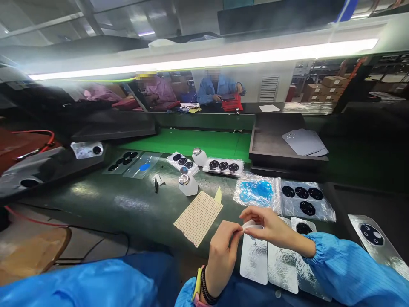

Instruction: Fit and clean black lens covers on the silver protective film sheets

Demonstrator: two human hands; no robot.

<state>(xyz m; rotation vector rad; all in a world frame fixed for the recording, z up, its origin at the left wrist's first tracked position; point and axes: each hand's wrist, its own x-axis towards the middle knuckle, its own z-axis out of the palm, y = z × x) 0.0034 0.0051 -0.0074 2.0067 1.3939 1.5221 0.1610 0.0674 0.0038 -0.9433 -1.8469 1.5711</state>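
Observation:
My left hand (224, 246) and my right hand (271, 228) meet above the bench, fingertips closed on a small whitish piece (251, 224). It looks thin, but its exact kind is hard to make out. Under the hands, several silvery rectangular plates (254, 260) lie in a row at the front edge; one beneath my right forearm carries a black disc (303, 228). Left of my hands is a beige sheet (198, 217) covered in rows of small dots, with a pale yellow-green slip (218, 195) by its upper corner.
Behind my hands lie a plastic bag of blue pieces (256, 192) and a bag with black discs (307, 200). Two white bottles (188, 186) stand left of centre. A dark tray (268, 140) holds grey sheets (305, 142). Co-workers (219, 90) sit across the green belt (204, 143).

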